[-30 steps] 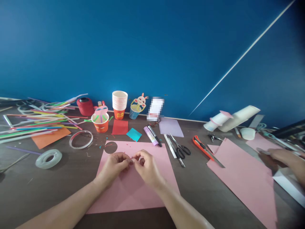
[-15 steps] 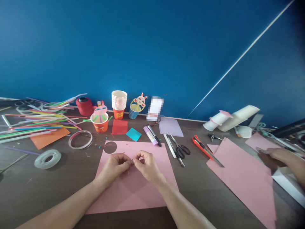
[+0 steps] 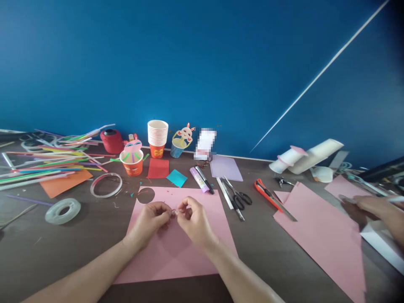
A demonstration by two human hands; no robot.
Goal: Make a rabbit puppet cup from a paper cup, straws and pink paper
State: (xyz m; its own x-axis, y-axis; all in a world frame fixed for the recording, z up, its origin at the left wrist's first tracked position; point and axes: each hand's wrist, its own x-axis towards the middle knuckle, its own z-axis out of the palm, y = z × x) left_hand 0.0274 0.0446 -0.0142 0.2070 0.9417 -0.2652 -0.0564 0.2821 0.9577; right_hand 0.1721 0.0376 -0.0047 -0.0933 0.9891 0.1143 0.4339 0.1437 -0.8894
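My left hand (image 3: 150, 219) and my right hand (image 3: 193, 219) meet fingertip to fingertip over a pink paper sheet (image 3: 186, 256) that has a round hole (image 3: 145, 195) cut near its far left corner. Both hands pinch a tiny piece (image 3: 174, 212) between thumbs and forefingers; it is too small to name. The fingers of each hand are curled closed around it.
Scissors (image 3: 237, 196), a marker (image 3: 205, 179), a glue stick (image 3: 198, 179) and an orange cutter (image 3: 268, 194) lie beyond the sheet. Paper cups (image 3: 158, 138), straws (image 3: 47, 162) and tape rolls (image 3: 63, 210) sit left. Another person's hand (image 3: 381, 210) works at far right by more pink paper (image 3: 322, 235).
My fingertips have shifted slightly around the tiny piece, the right hand lifting a little. The other person's hand has barely moved.
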